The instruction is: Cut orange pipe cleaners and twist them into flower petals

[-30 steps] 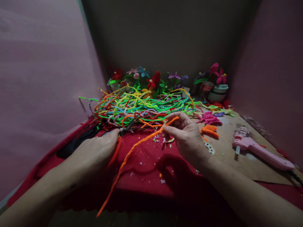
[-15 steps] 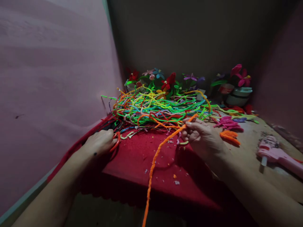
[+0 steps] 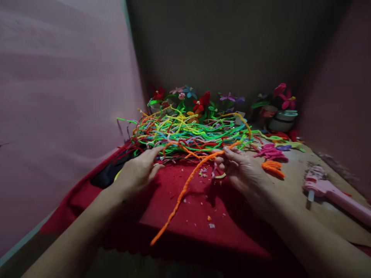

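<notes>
An orange pipe cleaner (image 3: 185,187) is pinched between the thumb and fingers of my right hand (image 3: 239,166). Its long twisted end slants down to the left over the red cloth (image 3: 179,208), and a short end sticks out past the fingertips. My left hand (image 3: 140,168) hovers at the near left edge of a tangled heap of coloured pipe cleaners (image 3: 191,133), thumb and fingers apart, with nothing seen in it. Behind its wrist lies a dark flat object (image 3: 106,172), partly covered.
To the right are pink pipe-cleaner pieces (image 3: 271,151), an orange bundle (image 3: 273,169) and a pink glue gun (image 3: 319,185). Pipe-cleaner flowers (image 3: 201,102) and a pale green pot (image 3: 282,120) stand at the back. Small scraps (image 3: 211,226) litter the cloth. A wall (image 3: 66,116) rises at left.
My left hand has let go of the orange-handled tool and moved right, its fingers opening. The pipe cleaner's loose end has swung up and left. The view has shifted slightly.
</notes>
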Action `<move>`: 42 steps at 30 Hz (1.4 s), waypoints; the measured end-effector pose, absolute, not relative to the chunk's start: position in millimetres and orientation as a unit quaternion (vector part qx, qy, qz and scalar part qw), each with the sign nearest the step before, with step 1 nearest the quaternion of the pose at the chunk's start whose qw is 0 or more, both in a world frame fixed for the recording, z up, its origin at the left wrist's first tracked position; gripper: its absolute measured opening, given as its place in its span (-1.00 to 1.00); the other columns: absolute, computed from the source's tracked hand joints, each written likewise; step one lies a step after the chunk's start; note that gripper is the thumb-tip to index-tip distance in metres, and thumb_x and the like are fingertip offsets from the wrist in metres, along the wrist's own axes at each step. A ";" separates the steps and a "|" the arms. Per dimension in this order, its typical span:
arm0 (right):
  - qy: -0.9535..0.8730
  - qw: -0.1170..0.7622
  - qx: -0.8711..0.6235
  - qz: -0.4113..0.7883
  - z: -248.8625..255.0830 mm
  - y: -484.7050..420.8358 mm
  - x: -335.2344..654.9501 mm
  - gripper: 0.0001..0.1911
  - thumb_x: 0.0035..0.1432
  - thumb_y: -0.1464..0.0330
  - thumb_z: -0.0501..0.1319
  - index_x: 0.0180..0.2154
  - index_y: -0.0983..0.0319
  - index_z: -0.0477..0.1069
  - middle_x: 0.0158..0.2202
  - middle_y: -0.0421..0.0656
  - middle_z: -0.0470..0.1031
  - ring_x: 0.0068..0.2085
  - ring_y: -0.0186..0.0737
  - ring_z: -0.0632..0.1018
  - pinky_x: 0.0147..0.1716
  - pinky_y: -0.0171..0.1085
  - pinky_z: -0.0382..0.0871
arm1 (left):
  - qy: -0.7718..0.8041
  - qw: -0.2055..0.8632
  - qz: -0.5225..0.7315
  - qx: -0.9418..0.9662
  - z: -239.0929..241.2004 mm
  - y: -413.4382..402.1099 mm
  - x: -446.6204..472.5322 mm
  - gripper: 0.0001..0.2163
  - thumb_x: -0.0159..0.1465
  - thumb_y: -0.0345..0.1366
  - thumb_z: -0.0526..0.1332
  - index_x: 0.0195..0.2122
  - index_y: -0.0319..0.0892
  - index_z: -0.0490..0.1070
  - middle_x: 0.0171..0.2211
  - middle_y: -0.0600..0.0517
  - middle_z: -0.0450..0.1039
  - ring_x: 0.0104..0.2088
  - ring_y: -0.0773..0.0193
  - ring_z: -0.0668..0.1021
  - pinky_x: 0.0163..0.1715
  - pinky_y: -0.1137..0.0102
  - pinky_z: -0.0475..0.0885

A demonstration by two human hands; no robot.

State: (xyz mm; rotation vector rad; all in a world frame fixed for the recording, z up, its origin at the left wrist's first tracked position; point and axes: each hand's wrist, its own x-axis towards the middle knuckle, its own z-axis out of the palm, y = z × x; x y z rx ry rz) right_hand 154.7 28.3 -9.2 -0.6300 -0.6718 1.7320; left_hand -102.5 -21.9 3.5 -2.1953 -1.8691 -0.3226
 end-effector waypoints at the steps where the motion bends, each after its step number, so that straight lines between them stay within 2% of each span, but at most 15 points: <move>1: -0.274 0.551 -0.260 0.744 -9.6 28.9 155.0 -0.91 -0.01 0.53 0.21 -0.51 0.30 0.35 -0.55 -0.16 0.51 -0.60 -0.38 0.49 -0.64 -0.46 0.37 | -0.581 0.116 -0.155 -0.790 0.5 -21.9 -90.5 -0.55 0.25 -0.24 0.02 0.18 -0.10 0.04 -0.06 -0.08 0.37 -0.19 0.21 0.50 -0.25 0.38 0.41; 4: -0.252 0.541 -0.242 0.765 -9.9 30.2 156.3 -0.88 0.06 0.53 0.15 -0.50 0.29 0.34 -0.60 -0.20 0.46 -0.60 -0.40 0.48 -0.61 -0.46 0.39 | -0.402 0.150 -0.194 -0.882 -8.7 -19.0 -56.5 -0.51 0.26 -0.31 0.05 0.21 0.02 -0.02 -0.19 -0.01 0.38 -0.37 0.36 0.49 -0.43 0.50 0.40; 6: -0.242 0.538 -0.242 0.771 -8.6 30.6 157.2 -0.85 0.09 0.54 0.11 -0.50 0.29 0.34 -0.59 -0.18 0.47 -0.59 -0.39 0.48 -0.61 -0.46 0.39 | -0.302 0.163 -0.188 -0.920 -12.5 -14.9 -40.9 -0.55 0.27 -0.39 0.03 0.18 0.02 0.05 -0.26 0.01 0.37 -0.39 0.37 0.47 -0.45 0.52 0.39; 10: -0.198 0.545 -0.254 0.774 -2.7 31.5 159.5 -0.81 0.11 0.56 0.07 -0.51 0.30 0.34 -0.58 -0.16 0.47 -0.61 -0.42 0.46 -0.61 -0.49 0.39 | -0.232 0.136 -0.204 -0.941 -12.6 -5.5 -32.6 -0.63 0.27 -0.49 -0.03 0.10 -0.18 0.21 -0.14 -0.14 0.37 -0.16 0.27 0.47 -0.22 0.42 0.45; 13: -0.173 0.553 -0.261 0.772 1.8 33.9 162.7 -0.77 0.14 0.54 0.06 -0.53 0.29 0.32 -0.59 -0.16 0.45 -0.63 -0.45 0.45 -0.62 -0.51 0.38 | -0.228 0.115 -0.230 -0.939 -12.7 -0.2 -37.2 -0.64 0.25 -0.52 -0.01 0.05 -0.17 0.29 -0.01 -0.19 0.32 0.02 0.20 0.40 -0.07 0.35 0.41; 15: -0.163 0.561 -0.264 0.768 3.3 36.2 165.3 -0.76 0.16 0.54 0.05 -0.53 0.29 0.32 -0.58 -0.16 0.46 -0.63 -0.45 0.44 -0.62 -0.52 0.38 | -0.221 0.078 -0.247 -0.940 -14.6 1.6 -38.9 -0.68 0.23 -0.50 0.05 -0.02 -0.13 0.36 0.02 -0.15 0.33 0.04 0.19 0.39 -0.03 0.32 0.39; 19: -0.166 0.582 -0.271 0.749 -0.1 42.2 169.0 -0.78 0.16 0.54 0.05 -0.51 0.28 0.31 -0.62 -0.21 0.42 -0.64 -0.45 0.42 -0.64 -0.49 0.36 | -0.242 -0.039 -0.332 -0.911 -13.8 -1.6 -31.4 -0.78 0.23 -0.41 0.09 -0.15 -0.15 0.46 -0.09 -0.10 0.44 -0.09 0.24 0.48 -0.08 0.37 0.42; 22: -0.211 0.596 -0.251 0.733 -5.0 44.2 167.4 -0.89 0.13 0.48 0.12 -0.45 0.26 0.31 -0.60 -0.23 0.44 -0.63 -0.41 0.43 -0.63 -0.43 0.35 | -0.308 -0.197 -0.452 -0.814 -2.9 -6.1 -18.1 -0.84 0.21 -0.40 0.13 -0.32 -0.19 0.51 -0.26 -0.07 0.51 -0.20 0.25 0.52 -0.17 0.40 0.44; 24: -0.253 0.597 -0.214 0.731 -6.6 42.0 163.6 -0.96 0.07 0.44 0.20 -0.39 0.26 0.34 -0.53 -0.22 0.47 -0.56 -0.38 0.47 -0.55 -0.39 0.39 | -0.350 -0.300 -0.518 -0.721 5.3 -5.8 -8.5 -0.87 0.18 -0.39 0.17 -0.37 -0.19 0.52 -0.35 -0.02 0.53 -0.31 0.28 0.54 -0.25 0.43 0.46; 26: -0.298 0.590 -0.192 0.726 -6.8 37.7 159.1 -0.86 -0.03 0.44 0.28 -0.35 0.27 0.37 -0.44 -0.19 0.49 -0.48 -0.37 0.49 -0.47 -0.37 0.40 | -0.376 -0.385 -0.552 -0.636 9.9 -2.3 -0.2 -0.90 0.15 -0.36 0.21 -0.38 -0.18 0.53 -0.40 0.02 0.54 -0.41 0.32 0.55 -0.33 0.44 0.47; 29: -0.350 0.564 -0.220 0.715 -7.9 33.0 155.3 -0.80 -0.12 0.46 0.32 -0.35 0.33 0.42 -0.40 -0.16 0.50 -0.53 -0.42 0.46 -0.59 -0.44 0.30 | -0.370 -0.463 -0.553 -0.586 9.0 4.3 7.5 -0.90 0.13 -0.33 0.23 -0.36 -0.19 0.52 -0.43 0.02 0.54 -0.43 0.31 0.55 -0.32 0.41 0.48; 31: -0.347 0.555 -0.253 0.713 -10.0 33.5 156.2 -0.80 -0.13 0.46 0.32 -0.35 0.34 0.44 -0.42 -0.15 0.50 -0.58 -0.46 0.42 -0.65 -0.45 0.21 | -0.351 -0.469 -0.552 -0.594 6.6 6.0 9.5 -0.90 0.12 -0.34 0.24 -0.35 -0.20 0.52 -0.41 0.02 0.54 -0.41 0.29 0.56 -0.28 0.37 0.48; 35: -0.283 0.559 -0.273 0.730 -12.7 37.7 159.8 -0.78 -0.12 0.47 0.30 -0.32 0.31 0.42 -0.46 -0.19 0.49 -0.63 -0.49 0.35 -0.65 -0.43 0.18 | -0.345 -0.415 -0.586 -0.605 7.7 4.6 9.0 -0.92 0.12 -0.36 0.24 -0.39 -0.20 0.52 -0.37 0.02 0.51 -0.38 0.30 0.54 -0.29 0.37 0.48; 40: -0.267 0.531 -0.252 0.763 -9.4 34.8 156.6 -0.92 -0.07 0.49 0.26 -0.41 0.36 0.42 -0.51 -0.13 0.49 -0.61 -0.47 0.36 -0.70 -0.46 0.13 | -0.336 -0.379 -0.567 -0.650 9.2 7.5 6.0 -0.93 0.11 -0.38 0.24 -0.46 -0.20 0.52 -0.37 0.01 0.49 -0.26 0.26 0.49 -0.21 0.38 0.41; 42: -0.249 0.541 -0.250 0.763 -8.2 34.4 156.5 -0.94 -0.04 0.52 0.22 -0.41 0.36 0.43 -0.50 -0.11 0.50 -0.62 -0.48 0.36 -0.72 -0.48 0.13 | -0.350 -0.399 -0.537 -0.656 6.5 8.9 4.7 -0.93 0.11 -0.37 0.25 -0.46 -0.21 0.52 -0.42 0.01 0.48 -0.33 0.29 0.48 -0.27 0.40 0.40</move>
